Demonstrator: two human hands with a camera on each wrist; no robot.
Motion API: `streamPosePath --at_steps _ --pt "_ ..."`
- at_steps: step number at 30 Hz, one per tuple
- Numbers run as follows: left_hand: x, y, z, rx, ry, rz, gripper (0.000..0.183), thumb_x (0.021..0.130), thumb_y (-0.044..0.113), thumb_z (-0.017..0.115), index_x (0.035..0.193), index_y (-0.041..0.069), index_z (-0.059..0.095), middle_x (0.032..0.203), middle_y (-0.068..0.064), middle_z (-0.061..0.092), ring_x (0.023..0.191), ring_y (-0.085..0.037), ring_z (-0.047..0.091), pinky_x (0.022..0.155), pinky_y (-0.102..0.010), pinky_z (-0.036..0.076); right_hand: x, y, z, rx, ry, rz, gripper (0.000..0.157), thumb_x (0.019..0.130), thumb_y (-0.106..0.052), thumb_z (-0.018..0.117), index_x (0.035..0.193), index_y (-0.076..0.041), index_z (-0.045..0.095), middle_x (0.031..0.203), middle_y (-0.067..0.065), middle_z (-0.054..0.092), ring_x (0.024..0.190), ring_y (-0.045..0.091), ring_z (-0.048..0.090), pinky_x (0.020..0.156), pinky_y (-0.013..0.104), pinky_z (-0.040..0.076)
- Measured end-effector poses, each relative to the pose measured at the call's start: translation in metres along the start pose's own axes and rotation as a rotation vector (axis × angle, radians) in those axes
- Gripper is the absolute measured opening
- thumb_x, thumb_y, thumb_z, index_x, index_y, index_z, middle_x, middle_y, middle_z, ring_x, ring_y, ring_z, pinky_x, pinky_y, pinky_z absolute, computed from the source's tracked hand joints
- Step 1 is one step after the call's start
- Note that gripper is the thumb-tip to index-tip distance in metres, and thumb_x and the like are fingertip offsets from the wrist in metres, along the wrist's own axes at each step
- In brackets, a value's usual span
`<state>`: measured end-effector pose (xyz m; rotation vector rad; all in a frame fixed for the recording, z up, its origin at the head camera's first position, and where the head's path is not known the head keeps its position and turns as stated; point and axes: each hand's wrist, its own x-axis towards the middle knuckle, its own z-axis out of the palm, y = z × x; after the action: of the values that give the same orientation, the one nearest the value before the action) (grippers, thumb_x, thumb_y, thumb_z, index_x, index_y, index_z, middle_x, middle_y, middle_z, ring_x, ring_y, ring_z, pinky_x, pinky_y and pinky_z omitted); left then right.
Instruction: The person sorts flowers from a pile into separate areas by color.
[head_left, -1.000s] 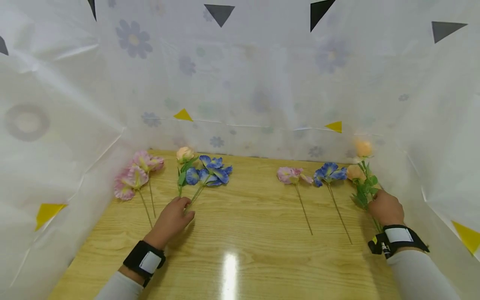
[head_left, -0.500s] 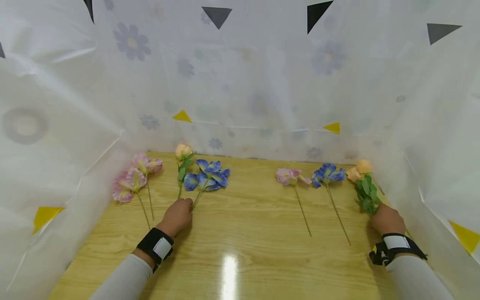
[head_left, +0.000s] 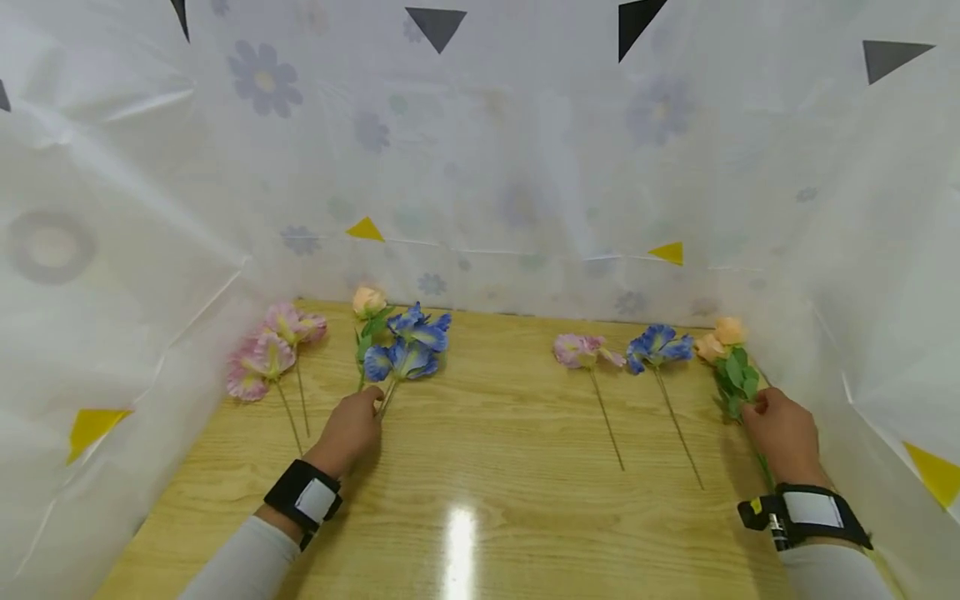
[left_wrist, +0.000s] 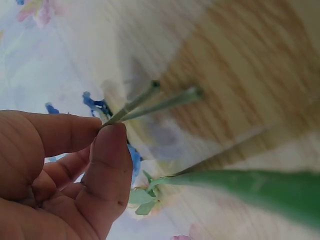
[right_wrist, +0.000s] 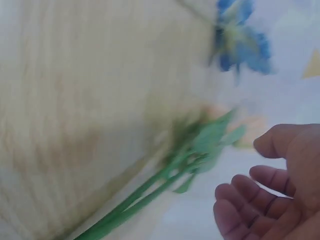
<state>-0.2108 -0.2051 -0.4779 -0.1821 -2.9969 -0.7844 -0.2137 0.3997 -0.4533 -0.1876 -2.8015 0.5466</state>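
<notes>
My left hand (head_left: 352, 429) pinches the two thin stems (left_wrist: 145, 102) of a pair of blue flowers (head_left: 408, 346) between thumb and forefinger; in the left wrist view the cut ends stick out past the fingertips. Beside them lies a peach rose (head_left: 369, 302) with green leaves, its stem passing near that hand. At the table's right side, two peach roses (head_left: 727, 332) lie together, their leaves (right_wrist: 207, 145) and green stems side by side. My right hand (right_wrist: 270, 195) is next to these stems with its fingers loosely bent, holding nothing.
Several pink flowers (head_left: 270, 350) lie at the left on the wooden table (head_left: 525, 500). A single pink flower (head_left: 579, 351) and a single blue flower (head_left: 658, 346) lie right of the middle. A white patterned sheet (head_left: 510, 167) walls the table at the back and sides.
My right hand lowered a peach rose onto the other one and let go of it. My left hand has taken hold of the blue flowers' stems, and their heads have tilted and shifted slightly.
</notes>
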Motion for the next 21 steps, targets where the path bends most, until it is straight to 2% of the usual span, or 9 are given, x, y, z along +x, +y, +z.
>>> streamPosePath --at_steps 3,6,9,14,18,21 --pt "0.001 0.003 0.000 -0.055 0.011 0.017 0.034 0.085 -0.002 0.053 0.118 -0.003 0.055 0.074 -0.008 0.060 0.058 -0.017 0.051 0.053 -0.034 0.044 -0.008 -0.025 0.006 0.100 0.029 -0.036 0.039 0.094 -0.023 0.052 0.112 0.012 0.055 0.095 0.031 0.062 0.070 0.036 0.058 0.053 0.046 0.047" --pt "-0.001 0.012 -0.002 -0.122 0.002 0.040 0.036 0.086 0.000 0.054 0.122 -0.002 0.053 0.077 -0.007 0.058 0.056 -0.014 0.047 0.052 -0.032 0.041 -0.017 -0.054 0.017 0.208 -0.022 -0.024 0.042 0.096 -0.032 0.048 0.117 0.005 0.056 0.101 0.026 0.062 0.077 0.032 0.059 0.054 0.039 0.048" --pt "-0.005 0.027 -0.003 -0.178 0.015 0.072 0.037 0.086 0.000 0.057 0.123 -0.002 0.053 0.081 -0.007 0.058 0.059 -0.013 0.049 0.053 -0.032 0.042 -0.024 -0.086 0.032 0.341 -0.092 -0.021 0.044 0.096 -0.040 0.047 0.118 -0.003 0.057 0.102 0.019 0.062 0.085 0.031 0.058 0.059 0.037 0.049" --pt "-0.015 0.053 0.006 -0.267 0.065 0.115 0.032 0.085 0.001 0.059 0.118 0.002 0.058 0.080 -0.003 0.059 0.063 -0.009 0.054 0.053 -0.029 0.045 -0.039 -0.151 0.063 0.644 -0.194 -0.040 0.035 0.095 -0.037 0.052 0.113 -0.007 0.057 0.098 0.016 0.062 0.087 0.031 0.059 0.070 0.047 0.053" --pt "-0.024 0.078 0.018 -0.348 0.050 0.165 0.026 0.088 0.003 0.058 0.115 0.005 0.060 0.083 0.000 0.059 0.067 -0.007 0.055 0.056 -0.028 0.049 -0.054 -0.205 0.085 0.833 -0.310 -0.072 0.026 0.094 -0.028 0.056 0.110 -0.007 0.058 0.100 0.018 0.061 0.088 0.031 0.059 0.076 0.055 0.052" --pt "-0.031 0.096 0.026 -0.406 0.030 0.195 0.024 0.090 0.005 0.058 0.113 0.007 0.060 0.086 0.001 0.060 0.071 -0.008 0.056 0.059 -0.029 0.051 -0.062 -0.234 0.094 0.934 -0.374 -0.086 0.025 0.094 -0.027 0.057 0.111 -0.009 0.058 0.102 0.020 0.060 0.092 0.035 0.058 0.079 0.058 0.050"
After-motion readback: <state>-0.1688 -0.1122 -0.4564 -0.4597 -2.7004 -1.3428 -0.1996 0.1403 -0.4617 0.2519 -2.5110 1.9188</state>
